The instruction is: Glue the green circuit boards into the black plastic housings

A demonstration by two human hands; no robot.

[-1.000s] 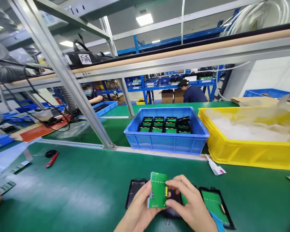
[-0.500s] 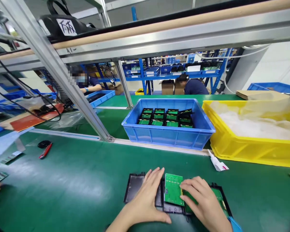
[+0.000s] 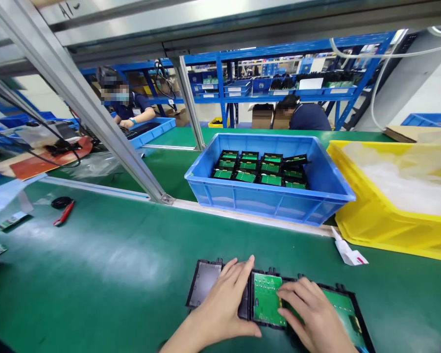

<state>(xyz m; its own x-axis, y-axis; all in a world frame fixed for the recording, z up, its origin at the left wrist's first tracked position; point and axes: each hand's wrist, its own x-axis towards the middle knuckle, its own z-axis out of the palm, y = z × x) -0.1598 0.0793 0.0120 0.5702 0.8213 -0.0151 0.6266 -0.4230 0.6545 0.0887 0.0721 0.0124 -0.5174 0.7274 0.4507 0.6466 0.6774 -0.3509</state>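
Observation:
A green circuit board [image 3: 267, 296] lies inside a black plastic case [image 3: 250, 306] near the front of the bench. The fingertips of my right hand [image 3: 314, 314] are pinched at the board's right edge. My left hand [image 3: 220, 306] rests across the cases just left of that board, thumb and fingers spread apart, holding nothing. Beyond its fingers shows a bare black case [image 3: 205, 283]. To the right, another case holds a green circuit board [image 3: 343, 311]. My right hand partly covers a case between the two boards.
Behind the cases stands a blue bin [image 3: 268, 198] with several boards in black cases. A yellow bin [image 3: 397, 223] with white packing is at right, a white tube [image 3: 347, 252] before it. Left lie a red-handled tool [image 3: 64, 213] and loose boards [image 3: 13, 220]. Co-workers are beyond.
The circuit board, tilted above the case before, now lies down in it, with my right fingers still at its edge. My left hand stays put. The camera view has shifted slightly.

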